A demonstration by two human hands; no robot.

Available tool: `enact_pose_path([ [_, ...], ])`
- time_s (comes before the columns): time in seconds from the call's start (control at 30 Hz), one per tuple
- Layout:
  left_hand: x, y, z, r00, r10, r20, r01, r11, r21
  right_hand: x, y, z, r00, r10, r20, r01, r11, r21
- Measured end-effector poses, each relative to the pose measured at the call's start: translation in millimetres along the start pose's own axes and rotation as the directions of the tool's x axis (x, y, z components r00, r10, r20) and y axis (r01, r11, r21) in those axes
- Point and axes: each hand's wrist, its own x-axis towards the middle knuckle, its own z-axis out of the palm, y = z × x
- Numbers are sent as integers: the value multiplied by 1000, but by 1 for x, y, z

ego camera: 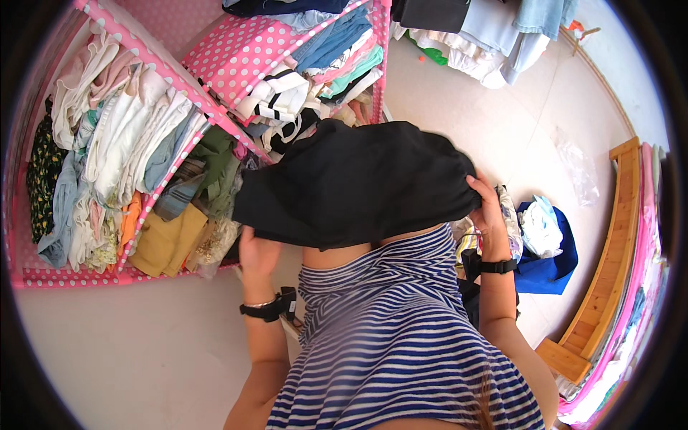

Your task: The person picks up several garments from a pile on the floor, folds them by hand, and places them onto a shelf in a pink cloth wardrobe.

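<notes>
A black cloth garment (355,183) is spread between my two hands, above my lap. My left hand (259,252) grips its lower left edge, the fingers partly hidden beneath the cloth. At the garment's right end, my right hand (486,201) holds the edge with the thumb on top. Behind the garment stands a pink polka-dot fabric wardrobe (161,64). White and pale clothes (115,140) hang in its left part, and folded jeans (336,40) lie stacked with other clothes in its right part.
Right of me on the floor sits a blue fabric bin (561,258) with pale cloth inside. A wooden bed frame (602,247) runs along the right side. More clothes (489,32) are piled at the top right, and clear plastic (578,166) lies on the floor.
</notes>
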Motion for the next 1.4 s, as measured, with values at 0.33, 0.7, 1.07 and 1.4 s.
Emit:
enact_pose_path([
  [0.33, -30, 11, 16, 956, 276, -96, -291, 930, -225, -19, -8, 56, 958, -150, 243, 217, 937, -275],
  [0.7, -12, -44, 190, 545, -380, 748, -740, 201, 642, -11, 17, 48, 981, -32, 191, 53, 993, -105],
  [1.07, 40, -75, 169, 618, -258, 743, -644, -709, 289, -15, 9, 45, 999, 29, 46, -25, 995, -92],
  [1.4, 32, -60, 154, 701, -164, 694, -544, -752, 372, -7, 10, 38, 976, 199, 85, -203, 979, 36],
])
